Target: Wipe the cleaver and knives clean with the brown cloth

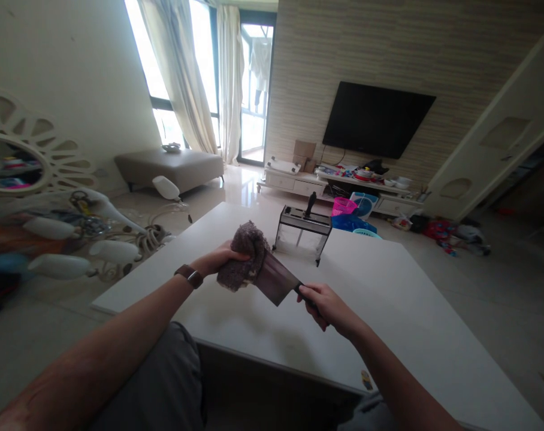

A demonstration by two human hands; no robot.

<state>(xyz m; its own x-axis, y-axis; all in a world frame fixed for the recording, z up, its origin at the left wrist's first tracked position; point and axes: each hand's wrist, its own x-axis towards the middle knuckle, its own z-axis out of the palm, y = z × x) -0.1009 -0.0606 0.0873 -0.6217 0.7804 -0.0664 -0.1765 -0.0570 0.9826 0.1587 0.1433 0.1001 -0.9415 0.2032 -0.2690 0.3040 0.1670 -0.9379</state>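
In my right hand is the dark handle of a cleaver, its broad blade pointing left and held above the white table. My left hand, with a brown watch band on the wrist, grips a grey-brown fluffy cloth. The cloth is folded over the far end of the blade and hides that end. Just beyond the blade, a knife block with clear sides and a dark top stands on the table. One black handle sticks up from its top.
A small yellow and dark item lies at the table's near edge. White lamp arms and shades crowd the floor on the left. Past the table are a bench, a low TV cabinet, and pink and blue containers.
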